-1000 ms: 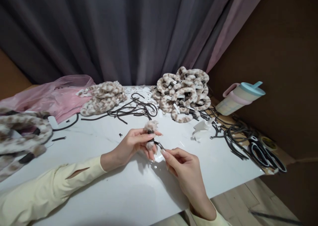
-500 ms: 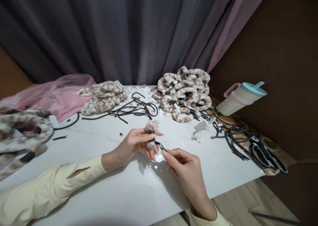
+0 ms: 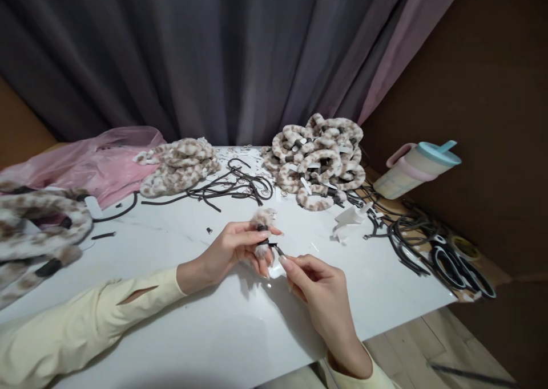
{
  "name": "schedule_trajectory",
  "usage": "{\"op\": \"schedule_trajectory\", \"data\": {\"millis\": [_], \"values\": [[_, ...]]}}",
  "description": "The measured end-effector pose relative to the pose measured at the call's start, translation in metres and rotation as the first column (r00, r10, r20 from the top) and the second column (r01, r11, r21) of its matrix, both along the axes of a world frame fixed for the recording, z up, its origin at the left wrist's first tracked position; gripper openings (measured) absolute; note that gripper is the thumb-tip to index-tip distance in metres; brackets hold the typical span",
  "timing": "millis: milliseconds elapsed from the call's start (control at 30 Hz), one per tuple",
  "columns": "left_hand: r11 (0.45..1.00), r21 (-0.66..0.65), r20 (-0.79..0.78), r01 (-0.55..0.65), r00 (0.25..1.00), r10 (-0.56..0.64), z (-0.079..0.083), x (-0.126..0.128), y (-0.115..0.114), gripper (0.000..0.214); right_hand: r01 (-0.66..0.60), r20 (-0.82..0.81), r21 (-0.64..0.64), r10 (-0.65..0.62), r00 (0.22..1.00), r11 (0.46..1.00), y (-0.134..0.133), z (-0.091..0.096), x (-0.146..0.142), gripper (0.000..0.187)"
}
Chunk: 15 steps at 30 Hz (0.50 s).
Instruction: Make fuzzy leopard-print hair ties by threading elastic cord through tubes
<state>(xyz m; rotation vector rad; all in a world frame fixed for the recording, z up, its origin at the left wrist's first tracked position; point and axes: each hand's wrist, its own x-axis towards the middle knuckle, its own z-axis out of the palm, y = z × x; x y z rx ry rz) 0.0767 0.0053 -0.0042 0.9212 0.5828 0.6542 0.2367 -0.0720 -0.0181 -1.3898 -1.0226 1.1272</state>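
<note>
As the head view shows, the left hand [image 3: 233, 242] pinches a fluffy piece [image 3: 264, 214] between thumb and fingers, a dark band [image 3: 262, 227] wrapped around its middle. The piece stands roughly upright above the white table [image 3: 205, 326], with fur showing above and below the thumb. The right hand [image 3: 317, 283] is just beside it, to the right and slightly lower, its thumb and forefinger pressed together on a thin dark strip [image 3: 279, 250] that points toward the fluffy piece. Whether the strip is cord or the tip of a tool, and whether it is joined to the band, I cannot tell. Beyond the hands lie loose dark cords [image 3: 233, 192], with a pile of fluffy rings [image 3: 321, 161] farther right and scissors [image 3: 460, 269] near the table's right edge.
</note>
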Motion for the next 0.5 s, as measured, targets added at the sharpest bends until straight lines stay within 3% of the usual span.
{"op": "schedule_trajectory", "data": {"millis": [500], "values": [[1.0, 0.029, -0.019, 0.001, 1.0, 0.0, -0.0035, 0.0014, 0.0006, 0.026, 0.067, 0.07, 0.03, -0.069, 0.995, 0.997, 0.0008, -0.0029, -0.0006, 0.036]]}}
